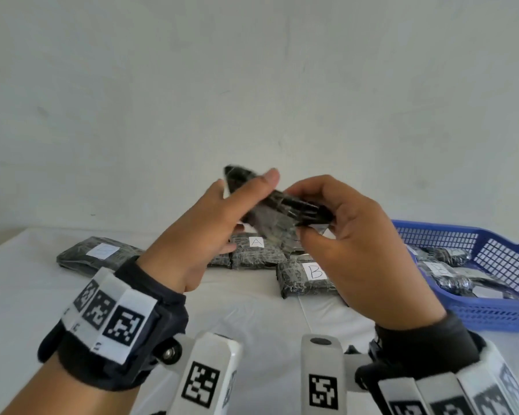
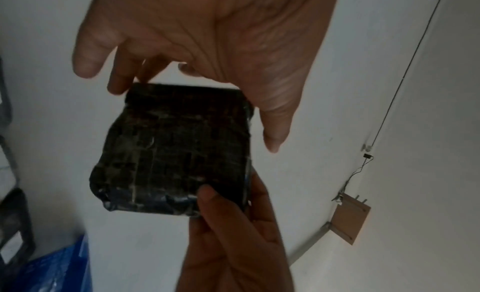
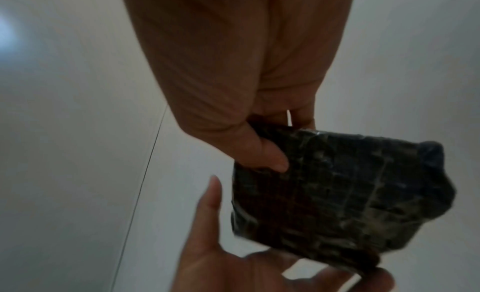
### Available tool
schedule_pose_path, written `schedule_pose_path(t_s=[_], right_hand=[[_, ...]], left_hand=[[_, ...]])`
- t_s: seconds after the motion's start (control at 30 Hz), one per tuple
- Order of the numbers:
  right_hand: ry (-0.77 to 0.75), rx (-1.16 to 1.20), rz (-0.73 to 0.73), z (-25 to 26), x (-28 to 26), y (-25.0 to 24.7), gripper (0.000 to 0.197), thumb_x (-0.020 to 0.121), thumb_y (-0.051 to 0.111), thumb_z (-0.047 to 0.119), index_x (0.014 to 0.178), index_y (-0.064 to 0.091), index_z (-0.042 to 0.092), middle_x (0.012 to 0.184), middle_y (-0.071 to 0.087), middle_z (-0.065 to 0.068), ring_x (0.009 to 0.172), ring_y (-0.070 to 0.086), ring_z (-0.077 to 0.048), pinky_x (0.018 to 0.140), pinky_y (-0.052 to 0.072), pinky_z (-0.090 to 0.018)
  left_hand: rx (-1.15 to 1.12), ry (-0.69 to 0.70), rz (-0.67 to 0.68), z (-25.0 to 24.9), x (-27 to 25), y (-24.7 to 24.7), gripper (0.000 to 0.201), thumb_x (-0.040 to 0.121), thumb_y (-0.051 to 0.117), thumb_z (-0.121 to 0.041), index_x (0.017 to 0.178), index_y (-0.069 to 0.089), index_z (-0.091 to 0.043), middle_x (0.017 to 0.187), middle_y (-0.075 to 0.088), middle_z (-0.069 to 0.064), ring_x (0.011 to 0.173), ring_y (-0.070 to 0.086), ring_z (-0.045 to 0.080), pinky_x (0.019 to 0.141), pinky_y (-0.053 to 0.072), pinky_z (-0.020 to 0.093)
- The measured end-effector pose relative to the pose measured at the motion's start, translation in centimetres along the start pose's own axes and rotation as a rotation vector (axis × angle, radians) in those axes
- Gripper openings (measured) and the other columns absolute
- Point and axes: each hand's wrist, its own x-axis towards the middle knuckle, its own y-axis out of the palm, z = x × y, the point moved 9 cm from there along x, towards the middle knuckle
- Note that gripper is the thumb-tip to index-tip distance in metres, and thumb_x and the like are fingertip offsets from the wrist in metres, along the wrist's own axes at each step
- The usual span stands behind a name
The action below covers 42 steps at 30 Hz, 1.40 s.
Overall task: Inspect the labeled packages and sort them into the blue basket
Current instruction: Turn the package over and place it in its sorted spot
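A: Near strip of the table [image 1: 27,295] is bare cloth. A hand passes there.
B: Further in?
A: Row of packages [image 1: 256,253] lies across the middle, mostly touching. Above it the left hand [image 1: 198,232], right hand [image 1: 363,250] and held package [image 1: 294,206] fill the air.
B: Right side?
A: Blue basket [image 1: 492,317]: walls up, top open, stowed packages [image 1: 444,271] on its floor.

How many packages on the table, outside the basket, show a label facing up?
3: the left package, label faint; package A in the middle; package B by the right hand. The left hand, right hand and held package may hide more.
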Motion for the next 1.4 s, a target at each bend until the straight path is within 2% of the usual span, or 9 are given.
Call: schedule_pose_path(t_s=[0.1, 0.17, 0.23, 0.33, 0.6, 0.73, 0.8, 1.17, 1.4], right_hand=[[-0.030, 0.032, 0.035, 0.4, 0.1, 0.2, 0.046, 0.090, 0.060, -0.012, 0.103, 0.072, 0.030, 0.096, 0.076, 0.014, 0.091, 0.070, -0.008, 0.078, 0.054, -0.017], [-0.001, 0.110, 0.006, 0.1, 0.1, -0.4, 0.045, 0.093, 0.053, -0.013, 0.105, 0.070, 0.027, 0.087, 0.073, 0.017, 0.067, 0.064, -0.006, 0.058, 0.049, -0.014], [0.019, 0.182, -0.061, -0.3, 0.0, -1.3, 0.042, 0.095, 0.046, -0.015, 0.107, 0.065, 0.021, 0.079, 0.066, 0.018, 0.056, 0.050, -0.002, 0.050, 0.040, -0.012], [-0.011, 0.252, -0.129, -0.1, 0.0, -1.9, 0.039, 0.096, 0.046, -0.011, 0.111, 0.061, 0.021, 0.091, 0.066, 0.010, 0.078, 0.055, -0.012, 0.067, 0.047, -0.019], [0.102, 0.505, -0.126, -1.1, 0.2, -0.2, 0.049, 0.088, 0.057, 0.050, 0.119, 0.060, 0.013, 0.127, 0.065, -0.010, 0.127, 0.059, -0.023, 0.108, 0.042, -0.046], [0.157, 0.578, -0.109, -1.4, 0.1, 0.2, 0.023, 0.080, 0.054, 0.045, 0.093, 0.059, 0.027, 0.099, 0.061, 0.006, 0.101, 0.057, -0.014, 0.096, 0.045, -0.042], [0.192, 0.584, -0.145, -1.8, 0.2, 0.2, 0.006, 0.080, 0.051, 0.032, 0.082, 0.056, 0.029, 0.089, 0.055, 0.004, 0.093, 0.053, -0.020, 0.094, 0.048, -0.056], [0.190, 0.583, -0.158, -1.7, 0.0, -0.1, 0.019, 0.073, 0.061, 0.034, 0.081, 0.052, 0.020, 0.086, 0.047, 0.000, 0.087, 0.043, -0.021, 0.085, 0.039, -0.047], [0.186, 0.488, -0.145, -1.7, 0.2, 0.3, 0.024, 0.069, 0.073, 0.047, 0.082, 0.061, 0.032, 0.087, 0.064, 0.006, 0.091, 0.065, -0.012, 0.092, 0.053, -0.044]], left_hand=[[-0.073, 0.008, -0.007, -0.1, 0.0, -0.5, 0.075, 0.067, 0.071, -0.076, 0.119, 0.066, -0.022, 0.077, 0.073, -0.019, 0.102, 0.069, 0.012, 0.110, 0.045, 0.057], [-0.115, 0.049, 0.064, -0.5, -0.1, 0.2, 0.038, 0.080, 0.070, -0.068, 0.089, 0.078, -0.032, 0.085, 0.075, -0.017, 0.101, 0.071, 0.011, 0.111, 0.045, 0.057], [-0.116, 0.110, 0.132, -0.9, -0.3, 1.0, 0.029, 0.088, 0.066, -0.063, 0.091, 0.081, -0.038, 0.108, 0.078, -0.014, 0.116, 0.068, 0.008, 0.112, 0.044, 0.056], [-0.136, 0.190, 0.137, -1.1, -0.4, 1.6, 0.039, 0.079, 0.063, -0.064, 0.107, 0.077, -0.042, 0.128, 0.071, -0.012, 0.131, 0.059, 0.009, 0.115, 0.041, 0.057], [-0.247, 0.399, 0.017, -2.6, -1.1, 1.1, 0.021, 0.078, 0.058, -0.050, 0.079, 0.074, -0.037, 0.089, 0.071, -0.017, 0.091, 0.065, 0.001, 0.108, 0.046, 0.054], [-0.231, 0.434, 0.018, -3.0, -1.4, 1.6, 0.025, 0.078, 0.055, -0.053, 0.080, 0.072, -0.035, 0.089, 0.067, -0.016, 0.094, 0.062, 0.003, 0.105, 0.046, 0.049], [-0.217, 0.468, 0.021, -3.2, -1.6, 1.9, 0.026, 0.078, 0.053, -0.050, 0.082, 0.070, -0.031, 0.091, 0.068, -0.012, 0.093, 0.064, 0.002, 0.096, 0.050, 0.038], [-0.193, 0.460, 0.026, -2.8, -1.2, 2.0, 0.020, 0.074, 0.062, -0.048, 0.082, 0.069, -0.032, 0.096, 0.068, -0.005, 0.093, 0.063, 0.007, 0.089, 0.050, 0.031], [-0.197, 0.468, 0.032, -2.8, -1.1, 2.0, 0.039, 0.073, 0.064, -0.048, 0.091, 0.067, -0.014, 0.091, 0.068, -0.002, 0.090, 0.065, 0.008, 0.083, 0.054, 0.022]])
